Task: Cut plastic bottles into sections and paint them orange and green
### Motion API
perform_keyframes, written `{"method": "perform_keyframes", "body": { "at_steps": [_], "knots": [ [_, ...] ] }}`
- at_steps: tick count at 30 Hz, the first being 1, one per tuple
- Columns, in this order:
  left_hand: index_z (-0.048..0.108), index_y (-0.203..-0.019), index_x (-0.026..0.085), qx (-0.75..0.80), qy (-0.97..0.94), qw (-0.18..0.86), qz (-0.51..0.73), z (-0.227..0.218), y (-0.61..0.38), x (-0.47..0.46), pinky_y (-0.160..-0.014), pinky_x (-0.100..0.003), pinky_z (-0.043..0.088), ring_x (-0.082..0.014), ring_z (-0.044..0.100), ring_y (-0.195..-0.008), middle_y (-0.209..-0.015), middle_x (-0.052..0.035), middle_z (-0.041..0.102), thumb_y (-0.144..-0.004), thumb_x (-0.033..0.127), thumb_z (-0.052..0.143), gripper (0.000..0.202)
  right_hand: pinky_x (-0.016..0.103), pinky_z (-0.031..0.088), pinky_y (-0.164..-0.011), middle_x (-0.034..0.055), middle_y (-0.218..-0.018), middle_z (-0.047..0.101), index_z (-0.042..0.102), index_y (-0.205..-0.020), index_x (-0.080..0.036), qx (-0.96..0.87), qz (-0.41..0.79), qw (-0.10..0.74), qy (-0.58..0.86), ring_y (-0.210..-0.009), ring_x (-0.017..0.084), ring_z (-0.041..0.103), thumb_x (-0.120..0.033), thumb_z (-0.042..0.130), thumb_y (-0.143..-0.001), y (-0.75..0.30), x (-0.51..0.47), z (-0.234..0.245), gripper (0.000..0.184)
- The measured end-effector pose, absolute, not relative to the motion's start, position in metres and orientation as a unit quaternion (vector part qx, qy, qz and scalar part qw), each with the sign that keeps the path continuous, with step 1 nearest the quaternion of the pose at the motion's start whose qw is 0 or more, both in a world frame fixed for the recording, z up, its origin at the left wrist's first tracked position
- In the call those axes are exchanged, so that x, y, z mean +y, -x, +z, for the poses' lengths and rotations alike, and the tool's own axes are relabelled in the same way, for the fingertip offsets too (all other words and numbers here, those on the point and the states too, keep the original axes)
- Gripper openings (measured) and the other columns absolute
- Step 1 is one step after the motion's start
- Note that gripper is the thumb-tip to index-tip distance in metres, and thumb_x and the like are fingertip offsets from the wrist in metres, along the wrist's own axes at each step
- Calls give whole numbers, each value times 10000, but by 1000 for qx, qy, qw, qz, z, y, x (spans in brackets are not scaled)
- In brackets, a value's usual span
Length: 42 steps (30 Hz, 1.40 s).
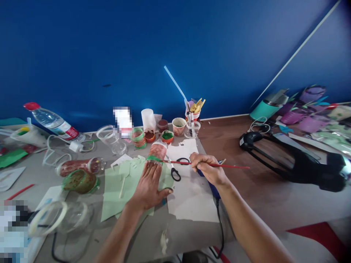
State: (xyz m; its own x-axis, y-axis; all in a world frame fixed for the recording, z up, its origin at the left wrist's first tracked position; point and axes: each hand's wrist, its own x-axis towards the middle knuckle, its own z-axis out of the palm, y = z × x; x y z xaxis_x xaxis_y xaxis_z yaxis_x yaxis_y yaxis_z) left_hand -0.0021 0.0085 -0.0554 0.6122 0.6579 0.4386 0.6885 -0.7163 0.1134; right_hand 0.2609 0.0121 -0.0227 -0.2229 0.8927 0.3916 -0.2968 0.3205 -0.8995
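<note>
A clear plastic bottle piece (158, 149) painted reddish-brown, with a green band at its near end, lies above light green paper (112, 190). My left hand (148, 186) holds it at that end, fingers stretched to the rim and thumb spread aside; whether the fingertips go inside is hidden. In my right hand (207, 166) is a red paintbrush (227, 166), pinched by the handle, its tip pointing left at the green band. Scissors (176, 174) with black handles lie between my hands on white paper (189, 197). Behind stand small cups of green paint (167, 136) and brown paint (149, 135).
A water bottle (59, 126), clear cups (111, 138) and a painted bottle (79, 166) stand or lie left. A cup of yellow forks (195, 109) stands by the blue wall. Rightward are a black headset-like frame (287, 160) and a teal flask (267, 107). A black cable (219, 223) hangs near my right forearm.
</note>
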Motion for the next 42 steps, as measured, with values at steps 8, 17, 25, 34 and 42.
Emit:
{"method": "perform_keyframes", "body": {
  "at_steps": [8,17,25,34,42],
  "knots": [
    [155,-1469,50,-356,903,37,-237,-55,0,8,-1077,-627,257,-395,518,-1209,-1198,-259,592,-853,701,315,910,310,380,-621,27,-671,586,740,-846,-220,-578,516,573,266,-647,166,521,-253,593,-847,-257,11,-24,151],
    [228,-1442,59,-368,903,35,-217,-54,0,7,-1089,-609,253,-391,522,-1209,-1213,-257,590,-844,711,324,890,311,354,-612,19,-630,555,733,-788,-203,-563,502,594,281,-611,159,476,-283,608,-813,-261,13,-22,151],
    [318,-1394,28,-363,903,69,-218,-49,-3,5,-1069,-605,307,-391,539,-1187,-1177,-260,613,-846,709,324,874,304,348,-590,17,-622,549,725,-757,-200,-567,509,577,293,-592,157,478,-248,592,-793,-261,12,-22,146],
    [341,-1370,28,-356,907,69,-213,-49,-3,5,-1069,-586,315,-386,544,-1181,-1154,-249,624,-842,712,338,864,308,360,-599,21,-621,558,725,-763,-191,-569,505,567,315,-600,162,489,-254,583,-786,-260,12,-24,158],
    [355,-1380,70,-357,909,46,-210,-52,-3,5,-1075,-607,295,-384,531,-1198,-1199,-240,609,-839,694,385,827,315,356,-599,19,-601,555,724,-762,-201,-580,505,569,292,-592,164,481,-266,589,-800,-262,12,-24,154]
  ]
}}
